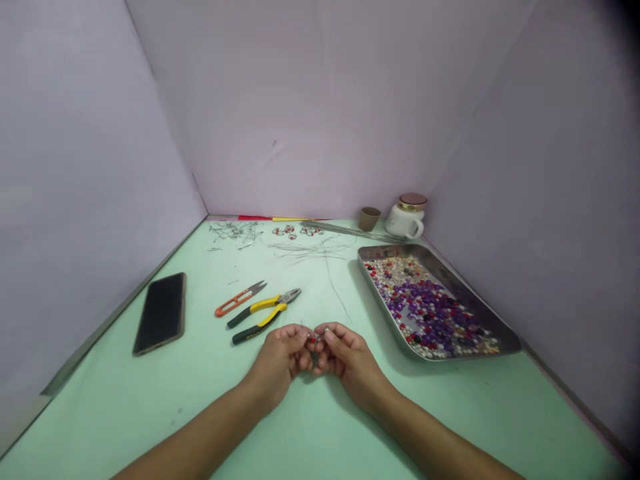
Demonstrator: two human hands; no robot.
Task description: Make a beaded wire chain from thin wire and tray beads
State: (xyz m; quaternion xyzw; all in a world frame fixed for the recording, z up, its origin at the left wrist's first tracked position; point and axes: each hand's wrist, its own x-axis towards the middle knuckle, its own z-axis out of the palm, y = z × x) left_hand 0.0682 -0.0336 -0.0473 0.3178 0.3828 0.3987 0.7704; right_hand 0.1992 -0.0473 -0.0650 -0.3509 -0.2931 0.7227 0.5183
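Note:
Both hands meet over the near middle of the green table. My left hand [283,360] is closed, thumb and finger pinching one side of a small beaded wire piece [313,339] with a red bead. My right hand [353,357] pinches the other side of the same piece, its fingers curled. Fingertips hide most of the piece. Just beyond my left hand lie yellow-and-black pliers [267,313], jaws pointing away to the right. Orange thread snips [240,298] rest beside them.
A metal tray [390,310] of mixed beads stands at right. A phone [160,313] lies left. Toward the back are wire scraps [235,231], beaded pieces [313,231], long wires [350,230], a brown cup [369,219] and a lidded white mug [404,219]. Walls enclose three sides.

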